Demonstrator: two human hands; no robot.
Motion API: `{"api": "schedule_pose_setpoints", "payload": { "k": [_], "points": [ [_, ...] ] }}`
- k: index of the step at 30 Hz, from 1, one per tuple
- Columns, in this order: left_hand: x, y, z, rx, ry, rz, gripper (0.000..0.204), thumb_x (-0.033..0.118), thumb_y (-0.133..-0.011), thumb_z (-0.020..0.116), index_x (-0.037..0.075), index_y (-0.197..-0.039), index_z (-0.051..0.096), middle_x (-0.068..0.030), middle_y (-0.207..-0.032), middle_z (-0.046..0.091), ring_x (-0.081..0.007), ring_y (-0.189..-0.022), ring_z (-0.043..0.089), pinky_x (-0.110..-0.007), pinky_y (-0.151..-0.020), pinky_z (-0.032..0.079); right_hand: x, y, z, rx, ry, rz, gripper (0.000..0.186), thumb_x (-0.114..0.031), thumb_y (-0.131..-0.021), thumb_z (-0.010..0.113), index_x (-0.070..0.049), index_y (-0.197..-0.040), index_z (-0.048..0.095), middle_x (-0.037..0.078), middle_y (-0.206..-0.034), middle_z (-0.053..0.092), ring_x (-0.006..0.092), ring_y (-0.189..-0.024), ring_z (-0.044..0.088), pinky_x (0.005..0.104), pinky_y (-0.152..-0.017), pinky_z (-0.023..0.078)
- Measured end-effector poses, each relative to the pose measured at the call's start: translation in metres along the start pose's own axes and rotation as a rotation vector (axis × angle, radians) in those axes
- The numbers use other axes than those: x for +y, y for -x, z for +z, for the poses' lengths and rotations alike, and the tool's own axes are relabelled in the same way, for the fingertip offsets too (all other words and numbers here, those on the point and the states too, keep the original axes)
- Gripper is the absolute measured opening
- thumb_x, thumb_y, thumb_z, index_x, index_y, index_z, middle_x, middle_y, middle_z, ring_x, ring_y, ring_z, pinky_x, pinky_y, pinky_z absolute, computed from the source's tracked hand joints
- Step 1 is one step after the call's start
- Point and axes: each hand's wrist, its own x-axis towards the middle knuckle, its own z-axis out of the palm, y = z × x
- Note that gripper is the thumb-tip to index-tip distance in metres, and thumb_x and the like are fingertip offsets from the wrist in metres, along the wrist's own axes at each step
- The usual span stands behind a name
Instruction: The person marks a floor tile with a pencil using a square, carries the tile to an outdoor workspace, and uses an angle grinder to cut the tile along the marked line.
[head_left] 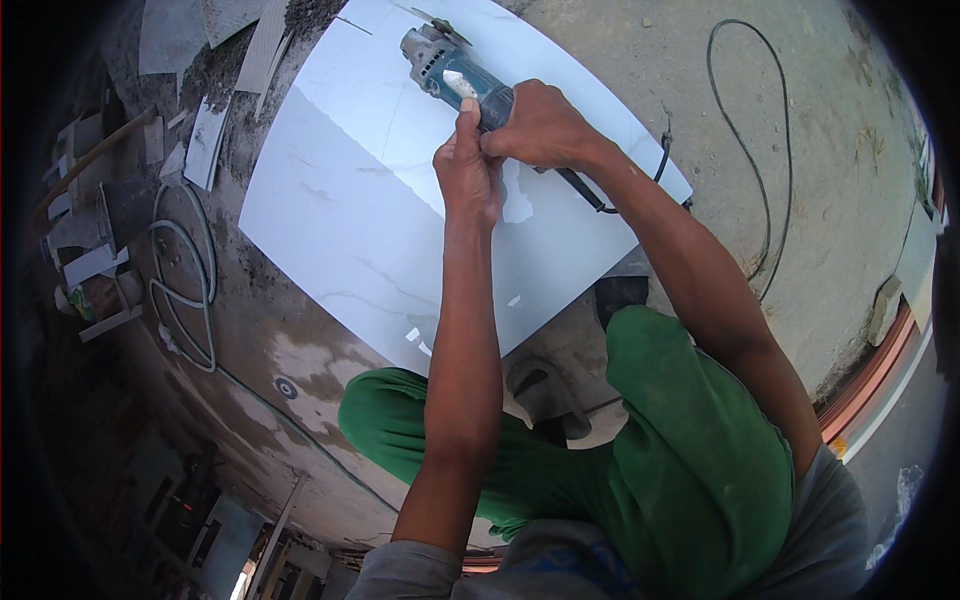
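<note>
Both my hands are on a blue-green angle grinder [480, 88] with a grey metal head, over a large glossy white tile [340, 210] with faint grey veins. My left hand [467, 170] grips the body from the near side, its thumb lying along the casing. Wrapped round the rear of the body, my right hand [543, 128] hides much of that end. The disc [440, 25] shows at the head, near the tile's far part; whether it touches the tile cannot be made out. A black power cord [585, 190] leaves the tool's back end and curves right.
A thin dark cable [712, 75] loops over the concrete floor at right. Tile offcuts [207, 140] lie at far left, above a coiled grey hose [210, 290]. A small round disc [286, 387] rests on the floor. My green-trousered knees flank a dark sandal [545, 395] near the tile's close corner.
</note>
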Motion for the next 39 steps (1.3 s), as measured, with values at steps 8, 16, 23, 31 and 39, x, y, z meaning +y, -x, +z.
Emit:
{"api": "schedule_pose_setpoints", "payload": {
  "k": [8, 16, 23, 31, 39],
  "points": [
    [-0.012, 0.011, 0.000, -0.013, 0.036, -0.028, 0.051, 0.043, -0.101, 0.074, -0.005, -0.116, 0.069, -0.0098, -0.105, 0.072, -0.0158, -0.095, 0.068, -0.037, -0.095, 0.055, 0.015, 0.009, 0.005, 0.018, 0.030, 0.002, 0.042, -0.032, -0.066, 0.077, 0.009, -0.075, 0.070, 0.016, -0.065, 0.068, 0.0226, -0.054, 0.065, 0.0351, -0.050, 0.052],
    [-0.011, 0.012, 0.004, -0.046, -0.018, -0.029, 0.064, 0.050, -0.100, 0.071, -0.007, -0.126, 0.061, -0.0125, -0.117, 0.068, -0.0209, -0.109, 0.066, -0.040, -0.102, 0.051, 0.015, 0.007, 0.000, 0.009, 0.028, 0.026, 0.044, -0.032, -0.067, 0.076, 0.011, -0.075, 0.070, 0.019, -0.067, 0.070, 0.0275, -0.061, 0.070, 0.0382, -0.058, 0.057],
    [0.007, -0.006, 0.003, 0.033, 0.016, 0.020, 0.051, 0.045, -0.100, 0.074, -0.004, -0.114, 0.069, -0.0091, -0.101, 0.072, -0.0160, -0.091, 0.069, -0.036, -0.091, 0.057, -0.009, -0.010, -0.003, -0.017, -0.004, 0.034, 0.044, -0.031, -0.067, 0.076, 0.011, -0.080, 0.070, 0.020, -0.072, 0.071, 0.0281, -0.064, 0.071, 0.0381, -0.060, 0.057],
    [0.033, -0.043, -0.006, 0.036, -0.052, 0.047, 0.056, 0.050, -0.097, 0.076, -0.004, -0.112, 0.066, -0.0102, -0.102, 0.070, -0.0199, -0.095, 0.068, -0.040, -0.096, 0.056, -0.033, -0.046, -0.006, -0.008, 0.029, -0.029, 0.049, -0.031, -0.064, 0.075, 0.013, -0.086, 0.070, 0.023, -0.082, 0.074, 0.0320, -0.077, 0.074, 0.0396, -0.068, 0.060],
    [0.050, -0.068, -0.013, 0.016, -0.055, 0.047, 0.062, 0.049, -0.096, 0.077, -0.004, -0.123, 0.062, -0.0131, -0.114, 0.069, -0.0245, -0.107, 0.069, -0.044, -0.103, 0.055, -0.043, -0.077, 0.000, 0.025, 0.053, -0.086, 0.056, -0.034, -0.064, 0.075, 0.014, -0.092, 0.071, 0.025, -0.088, 0.075, 0.0342, -0.081, 0.076, 0.0407, -0.072, 0.061]
  ]
}}
